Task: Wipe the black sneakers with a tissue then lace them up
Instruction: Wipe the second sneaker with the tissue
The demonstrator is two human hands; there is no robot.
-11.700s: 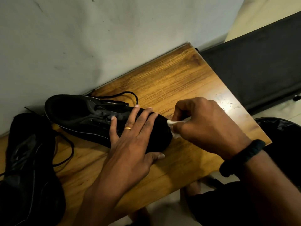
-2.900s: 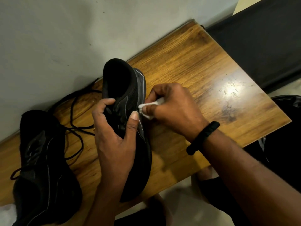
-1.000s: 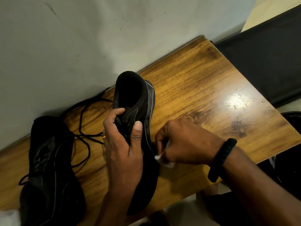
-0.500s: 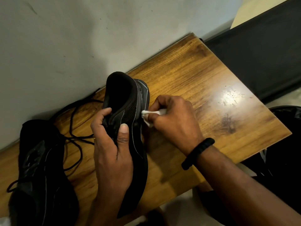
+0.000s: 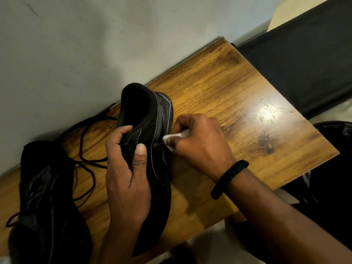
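Note:
One black sneaker [image 5: 152,121] stands tilted on its side on the wooden table [image 5: 219,96], heel toward the wall. My left hand [image 5: 127,172] grips its upper, fingers curled inside the opening and thumb on the outer side. My right hand [image 5: 198,143] pinches a small wad of white tissue [image 5: 168,139] and presses it against the sneaker's grey sole edge. The second black sneaker [image 5: 43,202] lies at the left on the table. Loose black laces [image 5: 85,149] trail between the two shoes.
A grey wall [image 5: 95,44] runs right behind the table. A black cushioned bench or seat [image 5: 304,54] stands beyond the table's right end. A black bag [image 5: 335,168] sits low at the right. The table's right half carries a glare spot.
The tissue has slid a little along the sole edge, near the same spot as half a second ago; a second ago it was lower toward the toe. My left hand keeps its grip.

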